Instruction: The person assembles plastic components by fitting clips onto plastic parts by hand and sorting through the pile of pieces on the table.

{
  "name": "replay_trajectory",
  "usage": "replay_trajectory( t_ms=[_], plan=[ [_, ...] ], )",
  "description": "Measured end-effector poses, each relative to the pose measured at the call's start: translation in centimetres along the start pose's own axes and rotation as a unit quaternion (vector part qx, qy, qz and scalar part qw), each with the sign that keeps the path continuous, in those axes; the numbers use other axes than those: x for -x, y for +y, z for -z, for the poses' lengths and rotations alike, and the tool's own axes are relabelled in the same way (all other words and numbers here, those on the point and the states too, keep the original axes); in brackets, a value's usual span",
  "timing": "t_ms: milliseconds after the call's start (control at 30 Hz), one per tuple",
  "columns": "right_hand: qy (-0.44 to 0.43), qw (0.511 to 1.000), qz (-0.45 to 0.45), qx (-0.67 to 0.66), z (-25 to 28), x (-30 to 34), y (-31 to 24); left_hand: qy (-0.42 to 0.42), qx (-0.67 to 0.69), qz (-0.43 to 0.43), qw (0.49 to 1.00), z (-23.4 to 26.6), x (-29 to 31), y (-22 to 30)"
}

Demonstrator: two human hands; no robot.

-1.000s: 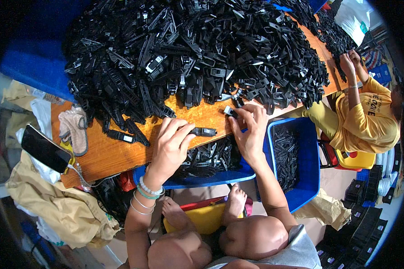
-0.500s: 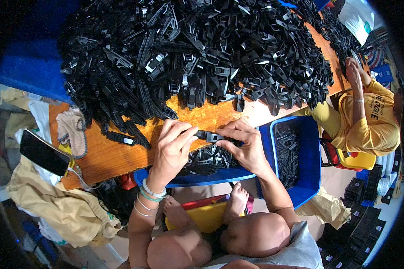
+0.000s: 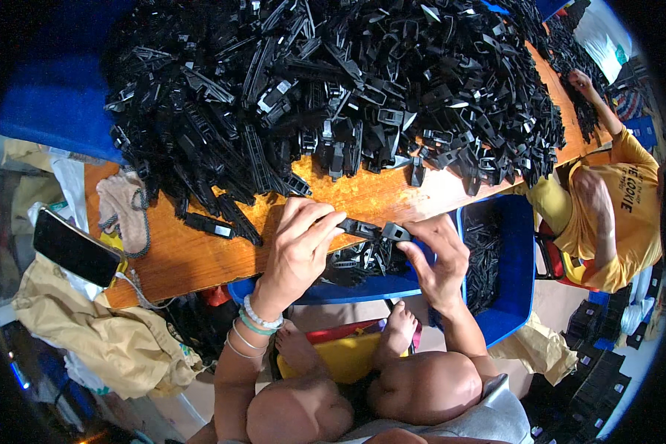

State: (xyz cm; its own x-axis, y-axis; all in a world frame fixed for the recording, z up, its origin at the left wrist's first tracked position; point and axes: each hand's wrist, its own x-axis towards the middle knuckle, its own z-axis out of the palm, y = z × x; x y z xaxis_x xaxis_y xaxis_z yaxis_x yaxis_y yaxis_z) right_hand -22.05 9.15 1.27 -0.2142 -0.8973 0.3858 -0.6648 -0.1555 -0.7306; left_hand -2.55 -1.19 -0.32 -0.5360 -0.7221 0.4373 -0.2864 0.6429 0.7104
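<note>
Between my hands, above the table's front edge, is a long black plastic piece (image 3: pixel 360 228) with a blocky dark clip end (image 3: pixel 396 231). My left hand (image 3: pixel 297 244) is closed in a pinch on its left part, the fingertips covering that end. At the clip end, my right hand (image 3: pixel 440 260) has its thumb and forefinger closed about the outer edge. Whether clip and strip are one joined part, I cannot tell. Directly below lies a blue bin (image 3: pixel 333 294) holding similar black parts.
A big heap of black plastic parts (image 3: pixel 333 81) covers much of the wooden table (image 3: pixel 177 270). At left are a phone (image 3: pixel 78 246) and a beige cloth (image 3: pixel 122 207). A second blue bin (image 3: pixel 514 296) stands at right, near a co-worker in a yellow shirt (image 3: pixel 633 214).
My right hand has shifted right along the black piece, and more of its length shows between my hands. The co-worker's hands have parted, one now reaching to the parts. The view has shifted slightly.
</note>
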Motion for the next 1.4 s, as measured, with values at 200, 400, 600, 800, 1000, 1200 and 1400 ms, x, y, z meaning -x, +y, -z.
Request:
replay_trajectory(
  t_ms=[200,400,600,800,1000,1200,1400],
  plan=[
    [-0.064,0.997,-0.045,-0.028,-0.6,-0.5,0.3,-0.021,0.002,-0.013,1.000,0.1,-0.1,0.0],
    [-0.061,0.998,-0.002,0.016,-2.2,-1.2,0.0,-0.021,-0.010,-0.032,0.999,-0.2,-0.2,0.5],
    [-0.088,0.996,0.023,-0.021,-1.7,-1.4,1.1,-0.025,0.008,-0.023,0.999,0.6,-0.4,0.3],
    [0.062,0.989,0.010,0.130,0.5,-2.9,2.6,-0.048,-0.371,-0.058,0.926,2.1,-2.3,0.3],
    [0.066,0.959,-0.020,0.276,-1.1,-4.5,4.6,-0.063,-0.395,-0.085,0.912,1.9,-2.6,0.5],
    [0.165,0.986,0.019,0.020,-0.6,-3.1,3.9,0.090,-0.177,-0.076,0.977,0.0,2.0,0.1],
    [-0.003,0.956,-0.194,-0.221,-1.4,-1.8,1.1,0.118,0.027,0.078,0.990,0.1,3.1,0.9]
  ],
)
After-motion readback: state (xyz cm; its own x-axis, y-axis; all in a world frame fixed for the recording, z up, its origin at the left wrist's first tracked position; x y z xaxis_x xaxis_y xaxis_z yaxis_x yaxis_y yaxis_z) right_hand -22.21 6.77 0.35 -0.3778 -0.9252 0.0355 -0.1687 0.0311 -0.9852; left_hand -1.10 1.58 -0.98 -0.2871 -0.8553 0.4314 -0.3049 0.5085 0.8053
